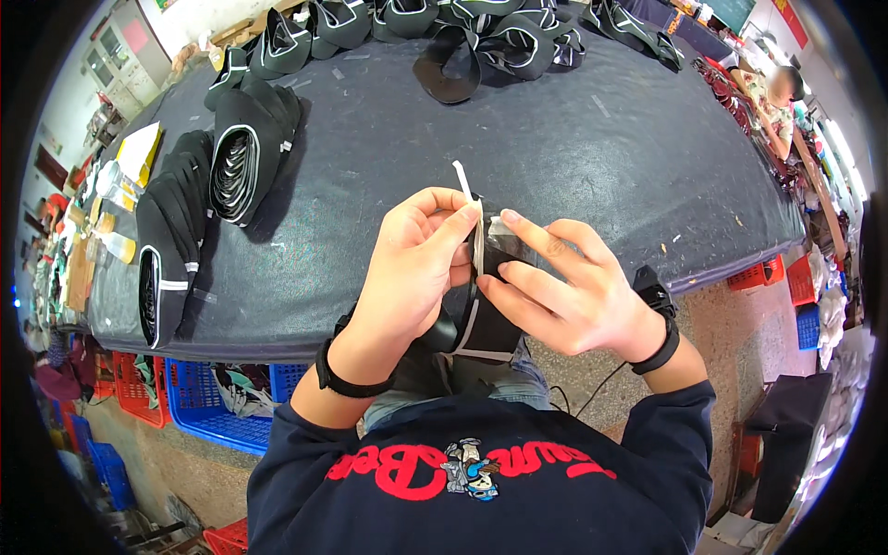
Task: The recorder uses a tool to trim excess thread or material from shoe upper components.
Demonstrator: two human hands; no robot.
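At the table's near edge I hold a black fabric piece [492,326] with white edging, its lower part hanging over my lap. My left hand [407,264] pinches the piece's upper edge between thumb and fingers. From that pinch a narrow white strip [462,178] sticks up. My right hand [587,294] grips the same piece from the right, index finger stretched along its top and the other fingertips on its dark face. What lies behind the fingers is hidden.
Stacked black pieces [259,148] with white edging lie on the black-covered table [388,148] at left, and more looped ones [518,46] along the far side. Blue [217,407] and red baskets [139,388] stand under the near left edge. A person [772,102] sits at the far right.
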